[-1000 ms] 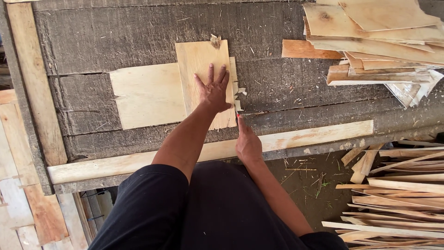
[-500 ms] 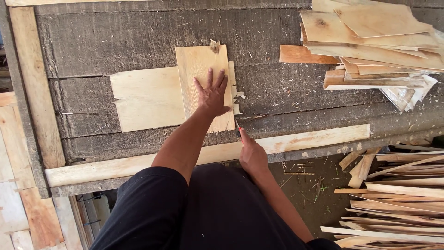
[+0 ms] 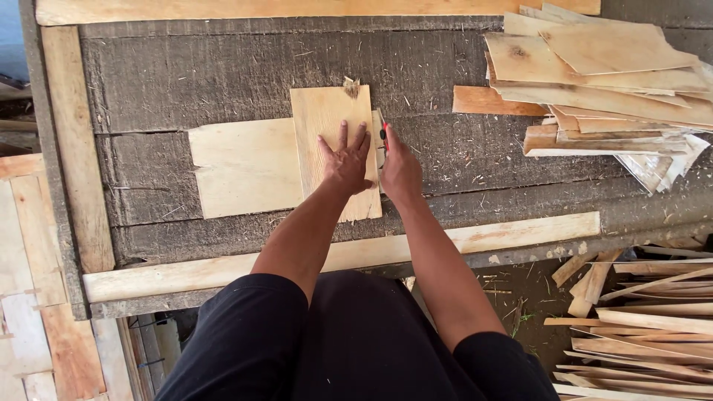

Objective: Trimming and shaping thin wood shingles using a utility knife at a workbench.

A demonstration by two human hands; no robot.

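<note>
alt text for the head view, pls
A person's left hand presses flat on an upright pale veneer sheet on a dark plank workbench, while the right hand holds a red-handled tool at the sheet's right edge. A wider veneer piece lies left; a veneer stack sits at right.

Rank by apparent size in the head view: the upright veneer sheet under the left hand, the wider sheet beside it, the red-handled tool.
1. Wider sheet, though partly covered.
2. Upright veneer sheet under the left hand; nearly as large, so unsure.
3. Red-handled tool in the right hand; mostly hidden, clearly smallest.
</note>
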